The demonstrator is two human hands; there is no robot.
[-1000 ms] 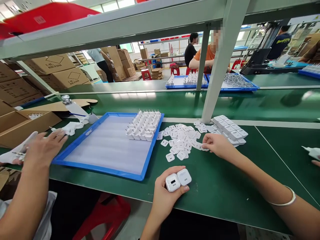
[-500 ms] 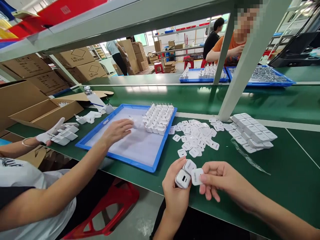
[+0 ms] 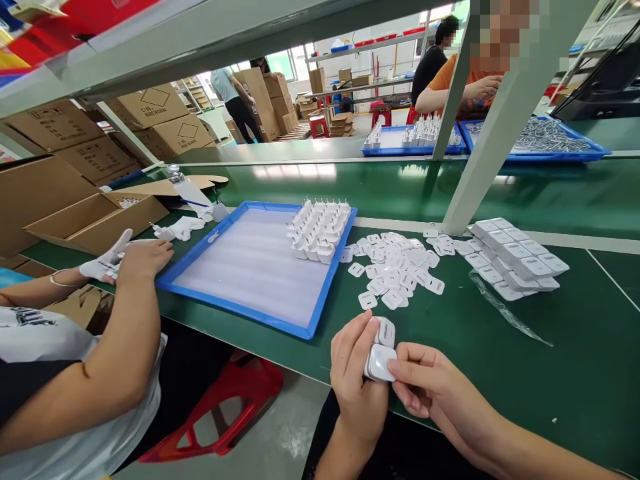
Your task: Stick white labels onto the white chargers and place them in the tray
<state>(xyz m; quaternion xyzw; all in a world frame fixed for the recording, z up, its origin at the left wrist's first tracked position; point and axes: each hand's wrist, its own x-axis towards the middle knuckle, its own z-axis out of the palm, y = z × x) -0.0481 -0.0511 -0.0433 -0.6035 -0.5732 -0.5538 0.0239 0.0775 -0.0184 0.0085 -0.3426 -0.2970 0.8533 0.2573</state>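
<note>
Two white charger housings [image 3: 385, 331] are held side by side in my left hand [image 3: 353, 373], its fingers wrapped round them. My right hand [image 3: 430, 380] pinches a small white square cover plate [image 3: 381, 364] between thumb and fingers. That plate lies against the end of the nearer housing and hides its port; whether it is seated cannot be made out. Just beyond my hands, a loose pile of similar cover plates [image 3: 397, 267] is spread on the green bench [image 3: 480, 393]. Stacked white square-faced blocks [image 3: 520, 253] stand to the right.
A blue-rimmed tray [image 3: 235, 310] holds rows of white plug parts [image 3: 320, 230]. At left, a co-worker's arm [image 3: 125, 340] and gloved hand [image 3: 107, 257] are beside the bench. A clear plastic strip [image 3: 510, 313] lies at right. A slanted metal post [image 3: 480, 153] rises behind the pile.
My right hand has brought the cover plate from beside the housings onto the nearer one, covering its port. The co-worker's bare hand has moved left from the tray to the gloved hand.
</note>
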